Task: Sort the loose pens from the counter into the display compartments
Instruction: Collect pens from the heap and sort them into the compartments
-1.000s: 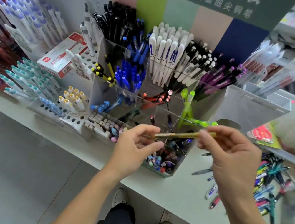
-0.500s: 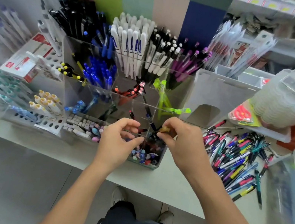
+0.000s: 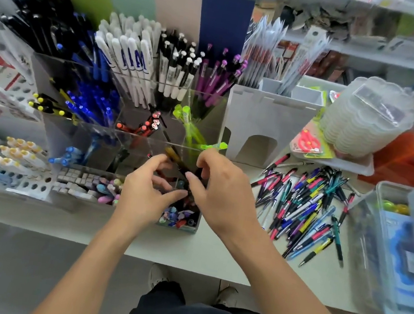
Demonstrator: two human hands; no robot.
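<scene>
From the head camera, both my hands meet over the near right compartment of the clear acrylic pen display (image 3: 208, 107). My right hand (image 3: 221, 195) has its fingers curled round a slim pen with an amber-gold barrel and dark lower end (image 3: 176, 159), which slants from far left down to near right into that compartment. My left hand (image 3: 144, 195) sits just beside it with thumb and fingers bent toward the same pen; whether it actually pinches it or only steadies it, I cannot tell, because the fingers overlap.

I judge the pen light, stiff and smooth, likely to slide if I squeeze only the tip, so the middle of the barrel is the place to hold, letting the dark end lead downward. The acrylic walls are rigid, so the pen should drop in without force.

To the right on the pale counter (image 3: 211, 253) lies the heap of loose multicoloured click pens (image 3: 304, 208), well apart from my hands. They look equally light, and tangled enough that I would lift one by its free end.
</scene>
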